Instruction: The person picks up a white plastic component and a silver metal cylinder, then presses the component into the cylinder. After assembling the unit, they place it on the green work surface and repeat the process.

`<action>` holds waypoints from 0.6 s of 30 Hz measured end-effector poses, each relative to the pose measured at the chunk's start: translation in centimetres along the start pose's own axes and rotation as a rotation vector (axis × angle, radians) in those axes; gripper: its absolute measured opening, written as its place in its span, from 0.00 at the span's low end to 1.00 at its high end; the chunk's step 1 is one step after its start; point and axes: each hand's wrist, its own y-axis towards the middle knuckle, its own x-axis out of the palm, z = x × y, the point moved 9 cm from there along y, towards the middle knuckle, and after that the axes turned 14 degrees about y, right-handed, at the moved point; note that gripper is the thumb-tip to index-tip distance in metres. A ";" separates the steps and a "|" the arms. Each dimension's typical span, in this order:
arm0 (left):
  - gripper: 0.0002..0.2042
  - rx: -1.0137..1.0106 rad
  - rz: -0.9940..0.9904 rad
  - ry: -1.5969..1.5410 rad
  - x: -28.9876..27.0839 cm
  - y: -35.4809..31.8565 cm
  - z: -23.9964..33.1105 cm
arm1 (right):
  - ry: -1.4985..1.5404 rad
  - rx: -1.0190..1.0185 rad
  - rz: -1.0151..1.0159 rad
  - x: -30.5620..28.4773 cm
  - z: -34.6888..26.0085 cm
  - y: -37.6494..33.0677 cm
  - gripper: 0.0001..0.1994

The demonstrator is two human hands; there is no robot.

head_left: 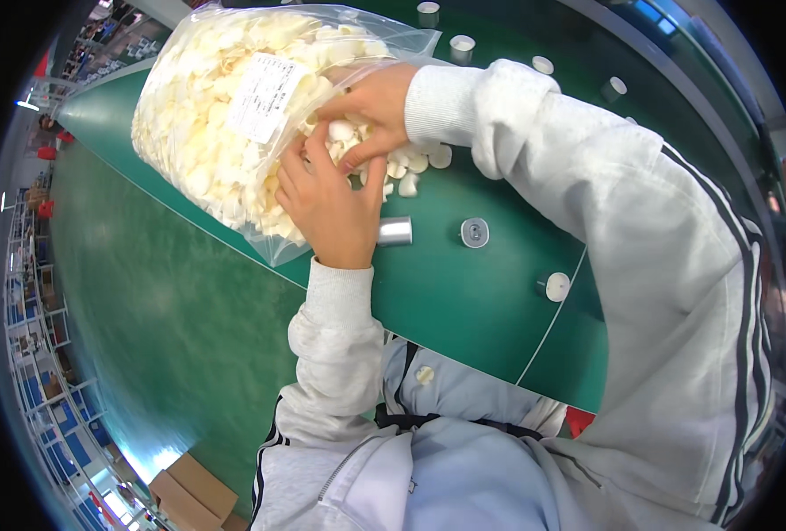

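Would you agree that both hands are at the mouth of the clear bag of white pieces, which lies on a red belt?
Not quite: the belt is green, not red, as the head view shows. The rest holds: the left hand and right hand are both at the mouth of the clear bag of white pieces.
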 end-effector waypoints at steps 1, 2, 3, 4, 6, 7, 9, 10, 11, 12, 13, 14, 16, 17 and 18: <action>0.31 0.004 0.000 -0.003 -0.3 0.0 0.0 | -0.001 0.003 0.003 -0.5 -0.3 -0.5 0.33; 0.30 0.046 -0.029 -0.073 -0.3 0.0 0.4 | -0.037 -0.007 -0.024 -0.9 -0.7 -1.1 0.32; 0.29 0.088 -0.058 -0.143 -0.3 0.0 0.9 | -0.072 -0.017 -0.053 -1.1 -0.9 -1.6 0.31; 0.29 0.099 -0.062 -0.158 -0.6 0.1 1.6 | -0.088 -0.123 0.032 -1.7 -0.7 -2.8 0.29; 0.27 0.192 -0.083 -0.206 -1.0 0.2 2.9 | -0.127 -0.188 0.112 -2.2 -0.5 -4.3 0.29; 0.27 0.195 -0.089 -0.213 -1.2 0.1 3.0 | -0.170 -0.262 0.183 -2.8 -1.5 -5.1 0.28; 0.26 0.266 -0.090 -0.252 -1.5 -0.1 3.6 | -0.173 -0.236 0.188 -3.2 -1.8 -6.3 0.27; 0.26 0.270 -0.098 -0.261 -1.5 -0.2 3.7 | -0.158 -0.137 0.109 -3.3 -1.8 -6.7 0.27; 0.26 0.315 -0.089 -0.292 -1.7 -0.3 4.0 | -0.142 -0.039 0.030 -2.9 -1.3 -7.1 0.27; 0.27 0.359 -0.080 -0.322 -1.9 -0.4 4.4 | -0.137 -0.027 0.030 -2.6 -1.0 -7.6 0.27; 0.27 0.366 -0.088 -0.336 -1.7 -0.5 4.6 | -0.160 -0.058 0.070 -2.8 -1.2 -8.3 0.26; 0.27 0.381 -0.079 -0.399 -1.8 -0.5 4.8 | -0.183 -0.090 0.111 -2.9 -1.4 -9.0 0.26; 0.28 0.404 -0.085 -0.450 -1.7 -0.6 5.1 | -0.187 -0.065 0.095 -2.9 -1.5 -9.8 0.25; 0.28 0.412 -0.093 -0.469 -1.6 -0.8 5.3 | -0.192 -0.058 0.079 -3.1 -1.9 -10.1 0.25; 0.28 0.427 -0.115 -0.489 -1.5 -1.0 5.6 | -0.162 0.032 0.027 -3.0 -1.7 -10.7 0.23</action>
